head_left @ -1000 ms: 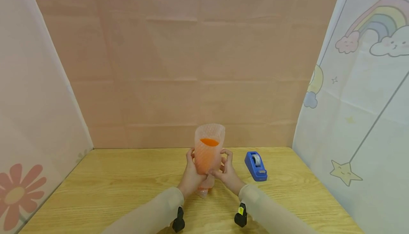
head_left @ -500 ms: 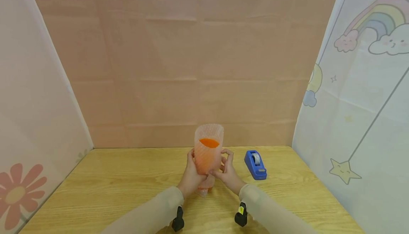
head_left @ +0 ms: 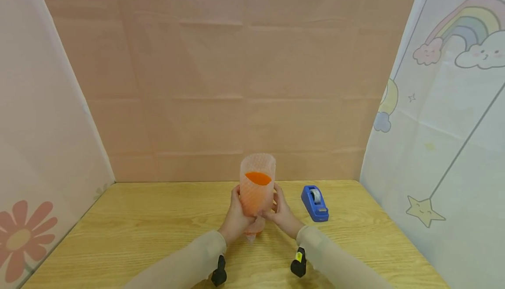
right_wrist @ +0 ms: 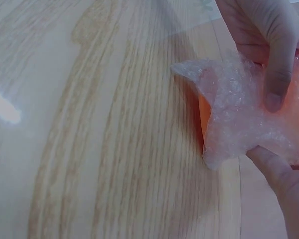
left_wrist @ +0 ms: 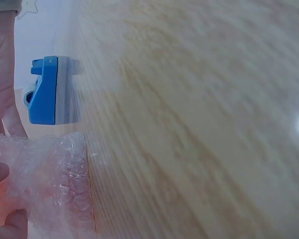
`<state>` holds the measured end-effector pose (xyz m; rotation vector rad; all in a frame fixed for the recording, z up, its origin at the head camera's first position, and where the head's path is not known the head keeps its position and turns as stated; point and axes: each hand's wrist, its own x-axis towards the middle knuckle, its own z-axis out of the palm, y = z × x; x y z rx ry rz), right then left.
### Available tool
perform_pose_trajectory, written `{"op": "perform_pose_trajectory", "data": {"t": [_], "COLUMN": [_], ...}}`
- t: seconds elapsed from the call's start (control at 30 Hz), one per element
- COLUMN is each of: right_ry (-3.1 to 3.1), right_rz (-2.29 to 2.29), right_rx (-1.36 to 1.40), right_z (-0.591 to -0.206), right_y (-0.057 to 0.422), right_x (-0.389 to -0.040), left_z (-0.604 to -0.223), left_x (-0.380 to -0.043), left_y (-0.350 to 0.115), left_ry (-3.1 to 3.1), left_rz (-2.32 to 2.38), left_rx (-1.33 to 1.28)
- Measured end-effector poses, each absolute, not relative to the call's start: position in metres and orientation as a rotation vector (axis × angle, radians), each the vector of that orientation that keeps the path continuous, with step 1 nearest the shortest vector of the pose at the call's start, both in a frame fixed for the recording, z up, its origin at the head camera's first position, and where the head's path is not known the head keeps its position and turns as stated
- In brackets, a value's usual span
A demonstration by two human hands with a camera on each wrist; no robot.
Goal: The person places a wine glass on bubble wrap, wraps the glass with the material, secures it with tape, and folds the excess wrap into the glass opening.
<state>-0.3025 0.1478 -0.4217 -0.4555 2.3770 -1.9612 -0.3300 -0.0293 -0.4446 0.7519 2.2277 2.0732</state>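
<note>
An orange cup (head_left: 258, 178), narrow at the middle with an orange foot low down, stands wrapped in clear bubble wrap (head_left: 258, 162). The wrap rises above the cup's rim, and its loose lower edge flares close over the table in the right wrist view. From the left, my left hand (head_left: 235, 219) grips the wrapped cup, its thumb pressing the wrap near the narrow part. My right hand (head_left: 285, 216) holds it from the right, with the thumb in front and the other fingers partly hidden behind. Both thumbs nearly meet low on the cup's front.
A blue tape dispenser (head_left: 314, 203) with a roll of clear tape stands on the wooden table (head_left: 158, 219) to the right of the hands. A tan cloth (head_left: 236, 83) hangs behind the table, and printed sheets (head_left: 442, 157) line both sides.
My right hand's fingers, earlier bent out at the side, now lie closer round the back of the wrapped cup. The cup tilts slightly, showing more of its orange opening.
</note>
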Motion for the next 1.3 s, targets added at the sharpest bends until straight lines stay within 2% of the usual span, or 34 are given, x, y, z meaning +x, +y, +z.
{"op": "perform_pose_trajectory", "data": {"t": [1.3], "right_ry": [2.41], "right_rz": [-1.858], "right_rx": [-0.456], "right_z": [-0.42], "right_y": [0.1502], "right_x": [-0.306], "left_z": [-0.448], "left_x": [-0.3301], "left_y": [-0.0325], "left_ry": [2.196], "left_rz": [2.047], "left_rx": [0.814]}}
